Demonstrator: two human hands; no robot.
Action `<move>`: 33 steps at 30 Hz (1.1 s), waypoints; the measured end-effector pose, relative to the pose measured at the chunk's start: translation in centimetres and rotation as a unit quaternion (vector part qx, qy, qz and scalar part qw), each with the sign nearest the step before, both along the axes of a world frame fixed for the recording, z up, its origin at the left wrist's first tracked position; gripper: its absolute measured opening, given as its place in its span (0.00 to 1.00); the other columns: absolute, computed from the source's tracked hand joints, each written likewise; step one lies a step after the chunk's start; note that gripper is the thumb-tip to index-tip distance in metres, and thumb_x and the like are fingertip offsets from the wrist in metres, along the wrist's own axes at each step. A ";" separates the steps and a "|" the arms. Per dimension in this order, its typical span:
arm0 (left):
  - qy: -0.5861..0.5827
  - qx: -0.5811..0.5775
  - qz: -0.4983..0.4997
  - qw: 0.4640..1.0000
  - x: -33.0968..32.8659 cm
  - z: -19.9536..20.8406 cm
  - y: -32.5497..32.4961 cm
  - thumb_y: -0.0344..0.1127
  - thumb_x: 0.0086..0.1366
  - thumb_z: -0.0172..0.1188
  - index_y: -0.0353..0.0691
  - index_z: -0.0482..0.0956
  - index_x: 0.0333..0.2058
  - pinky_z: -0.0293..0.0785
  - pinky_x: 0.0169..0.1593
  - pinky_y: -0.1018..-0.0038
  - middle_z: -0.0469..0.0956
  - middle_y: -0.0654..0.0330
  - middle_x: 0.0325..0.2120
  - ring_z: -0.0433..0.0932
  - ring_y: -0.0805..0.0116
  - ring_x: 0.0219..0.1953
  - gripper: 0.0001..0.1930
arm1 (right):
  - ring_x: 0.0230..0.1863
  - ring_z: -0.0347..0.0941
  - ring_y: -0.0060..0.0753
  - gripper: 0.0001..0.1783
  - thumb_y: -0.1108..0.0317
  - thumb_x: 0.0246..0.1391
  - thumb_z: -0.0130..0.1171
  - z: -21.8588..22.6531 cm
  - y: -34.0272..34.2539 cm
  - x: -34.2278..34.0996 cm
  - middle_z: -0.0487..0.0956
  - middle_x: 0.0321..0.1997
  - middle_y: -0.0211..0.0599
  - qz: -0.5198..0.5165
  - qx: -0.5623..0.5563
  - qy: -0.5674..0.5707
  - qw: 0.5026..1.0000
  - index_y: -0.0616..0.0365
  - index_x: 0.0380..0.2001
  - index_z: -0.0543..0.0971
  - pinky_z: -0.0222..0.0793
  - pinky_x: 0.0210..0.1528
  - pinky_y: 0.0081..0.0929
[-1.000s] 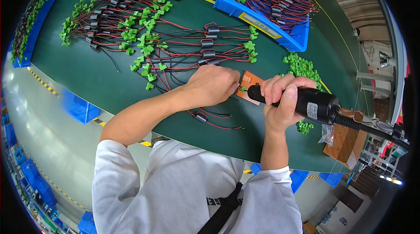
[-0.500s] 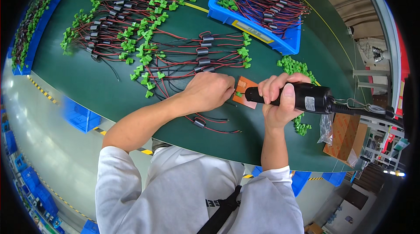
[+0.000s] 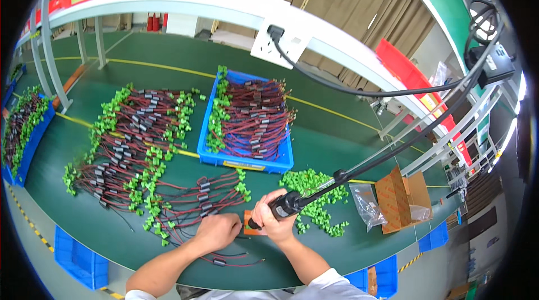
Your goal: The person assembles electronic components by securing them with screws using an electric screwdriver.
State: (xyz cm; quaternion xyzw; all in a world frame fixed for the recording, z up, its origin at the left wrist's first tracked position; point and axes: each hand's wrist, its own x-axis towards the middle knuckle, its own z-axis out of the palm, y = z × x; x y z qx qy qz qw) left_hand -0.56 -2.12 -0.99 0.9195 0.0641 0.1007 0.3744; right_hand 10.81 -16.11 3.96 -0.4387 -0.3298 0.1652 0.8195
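My right hand (image 3: 274, 220) is wrapped round a black electric screwdriver (image 3: 287, 203), whose tip points down at a small orange block (image 3: 247, 218) on the green table. Closed beside the block's left edge, my left hand (image 3: 218, 231) has its fingertips turned away, so what they pinch is hidden. Red and black cables with dark cylinders and green connectors (image 3: 205, 188) lie in a row just beyond my left hand. One loose cable (image 3: 219, 262) rests nearer me, its bare ends pointing right.
Loose green connectors (image 3: 314, 188) are heaped right of the screwdriver. Behind stands a blue bin (image 3: 289, 157) of cables; a large cable bundle (image 3: 120, 151) lies left. An open cardboard box (image 3: 387, 202) and a plastic bag (image 3: 366, 205) sit at right. The screwdriver's cord (image 3: 393, 145) rises rightward.
The view has tilted up, bringing the shelf rail, socket and cord into sight. Both hands remain beside the orange block, and my right hand still holds the screwdriver, now tilted more upright.
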 end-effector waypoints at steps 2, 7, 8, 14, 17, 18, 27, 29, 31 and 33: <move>0.017 0.000 -0.010 1.000 0.5 0.1 0.1 0.41 0.70 0.60 0.41 0.84 0.36 0.79 0.37 0.48 0.86 0.48 0.31 0.85 0.42 0.34 0.11 | 0.23 0.75 0.23 0.10 0.83 0.63 0.63 -0.1 0.0 0.3 0.78 0.28 0.35 -0.004 -0.006 -0.008 1.000 0.63 0.42 0.72 0.70 0.24 0.26; 0.008 0.012 -0.016 1.000 0.4 0.4 0.0 0.43 0.71 0.59 0.41 0.84 0.37 0.79 0.38 0.48 0.86 0.48 0.31 0.85 0.41 0.35 0.12 | 0.23 0.74 0.23 0.10 0.83 0.64 0.60 0.8 0.0 0.6 0.77 0.28 0.32 -0.004 -0.020 -0.020 1.000 0.63 0.46 0.73 0.70 0.25 0.27; 0.005 0.024 -0.020 0.999 0.2 0.2 0.0 0.43 0.71 0.59 0.41 0.84 0.37 0.79 0.38 0.48 0.86 0.48 0.31 0.85 0.41 0.35 0.12 | 0.23 0.74 0.23 0.10 0.83 0.64 0.60 1.1 0.1 0.6 0.77 0.28 0.32 -0.008 -0.008 -0.023 1.000 0.63 0.46 0.73 0.70 0.25 0.27; -0.005 0.039 -0.046 0.998 -0.4 1.7 0.1 0.45 0.75 0.58 0.43 0.82 0.43 0.80 0.39 0.49 0.86 0.49 0.34 0.85 0.42 0.36 0.12 | 0.24 0.73 0.21 0.14 0.83 0.64 0.61 2.8 -1.2 2.6 0.76 0.28 0.30 -0.010 0.011 -0.052 0.999 0.63 0.50 0.72 0.70 0.28 0.26; -0.014 0.099 -0.086 0.991 -1.0 2.8 0.8 0.46 0.74 0.62 0.43 0.83 0.48 0.79 0.44 0.51 0.86 0.51 0.38 0.84 0.44 0.41 0.14 | 0.28 0.75 0.20 0.21 0.82 0.61 0.66 2.4 -1.6 4.0 0.76 0.30 0.29 -0.056 -0.051 -0.089 0.993 0.59 0.53 0.70 0.73 0.33 0.25; -0.041 0.141 -0.114 0.983 -1.2 3.1 1.3 0.46 0.73 0.64 0.42 0.84 0.50 0.79 0.47 0.52 0.85 0.51 0.40 0.84 0.45 0.43 0.16 | 0.31 0.77 0.23 0.24 0.82 0.60 0.66 2.1 -2.0 4.7 0.77 0.32 0.32 -0.085 -0.088 -0.131 0.984 0.57 0.55 0.68 0.76 0.35 0.28; 0.089 0.185 -0.262 0.943 -2.9 3.8 2.4 0.41 0.67 0.68 0.43 0.85 0.49 0.77 0.52 0.57 0.83 0.58 0.40 0.81 0.52 0.48 0.15 | 0.49 0.84 0.38 0.25 0.68 0.63 0.70 -2.3 -9.8 5.8 0.85 0.46 0.40 -0.152 -0.290 -0.257 0.909 0.62 0.59 0.74 0.75 0.58 0.36; 0.084 0.168 -0.249 0.950 -3.0 3.3 3.0 0.40 0.67 0.67 0.44 0.86 0.48 0.78 0.49 0.55 0.83 0.57 0.40 0.82 0.50 0.46 0.13 | 0.49 0.82 0.34 0.26 0.67 0.63 0.70 -3.6 -10.7 6.4 0.84 0.46 0.37 -0.150 -0.304 -0.236 0.911 0.63 0.60 0.74 0.74 0.58 0.35; 0.074 0.173 -0.198 0.962 -3.2 3.9 2.9 0.37 0.66 0.66 0.44 0.86 0.45 0.80 0.45 0.53 0.83 0.55 0.40 0.83 0.47 0.42 0.10 | 0.52 0.80 0.32 0.24 0.63 0.64 0.69 -4.1 -11.0 5.9 0.83 0.47 0.36 -0.168 -0.338 -0.205 0.903 0.63 0.57 0.76 0.73 0.60 0.36; 0.011 0.210 -0.117 0.971 -2.8 4.9 3.2 0.35 0.65 0.66 0.43 0.85 0.40 0.81 0.43 0.54 0.83 0.53 0.39 0.84 0.47 0.40 0.07 | 0.55 0.80 0.39 0.29 0.60 0.63 0.71 -3.3 -10.5 7.6 0.82 0.53 0.42 -0.153 -0.388 -0.244 0.876 0.63 0.60 0.75 0.72 0.63 0.38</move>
